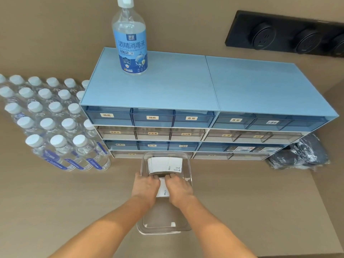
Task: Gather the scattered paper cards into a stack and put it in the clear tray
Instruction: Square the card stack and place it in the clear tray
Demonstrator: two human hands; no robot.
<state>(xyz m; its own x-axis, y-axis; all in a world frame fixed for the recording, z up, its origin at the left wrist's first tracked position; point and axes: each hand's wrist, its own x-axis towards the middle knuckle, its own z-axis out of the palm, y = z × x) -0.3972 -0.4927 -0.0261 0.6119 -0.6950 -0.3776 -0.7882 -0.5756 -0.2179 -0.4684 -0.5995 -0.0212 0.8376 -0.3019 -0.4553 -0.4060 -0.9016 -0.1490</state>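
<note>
Here, low in the middle of the frame, a clear plastic tray (188, 183) with rounded corners sits on a matte tan counter (260, 202). A fanned stack of white paper cards (163, 164) with small printed marks lies in the tray's upper end. The left hand (146, 185) and right hand (179, 187) meet over the tray, fingers curled together and pinching another white card (162, 189) between them; its upper edge reaches under the fingertips, just below the stack. Above the tray stands a blue drawer cabinet (186, 84) with translucent labelled drawers, and an alcohol disinfectant bottle (131, 43) on top. Shrink-wrapped water bottles (50, 123) with white caps fill the left side.
</note>
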